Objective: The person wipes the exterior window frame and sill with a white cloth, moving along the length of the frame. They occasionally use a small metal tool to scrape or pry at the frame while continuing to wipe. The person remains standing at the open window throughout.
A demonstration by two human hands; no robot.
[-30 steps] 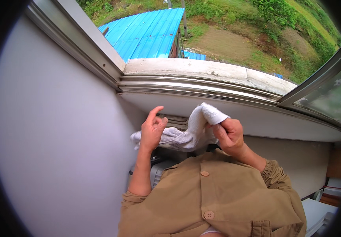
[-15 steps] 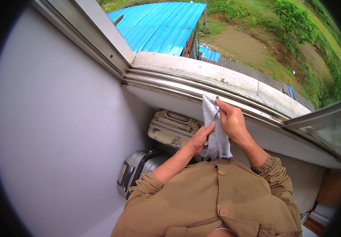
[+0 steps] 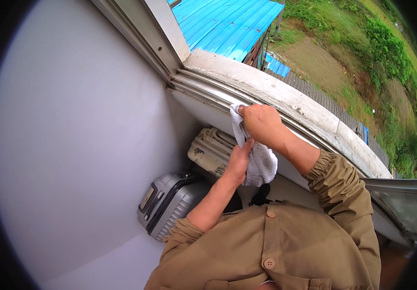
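A white terry cloth (image 3: pixel 260 166) hangs between my hands, just inside the window's metal sliding track (image 3: pixel 208 93). My right hand (image 3: pixel 261 123) is closed around its upper end, with the back of the hand facing up and the fingertips partly hidden. Lower down, my left hand (image 3: pixel 239 162) pinches the cloth's left edge, thumb on top. A corner of the cloth sticks up at the track's inner edge; whether it touches the metal I cannot tell.
A cream patterned suitcase (image 3: pixel 210 153) and a grey ribbed suitcase (image 3: pixel 170 200) stand below in the corner by the white wall (image 3: pixel 83 121). Outside the rough concrete sill (image 3: pixel 276 91) lie a blue metal roof (image 3: pixel 223 24) and greenery. An opened window pane (image 3: pixel 402 198) is at right.
My right hand has turned over, its back now upward, and moved left with the cloth's upper end. The cloth's lower part has spread and bunched. The view has shifted, moving the window frame rightward.
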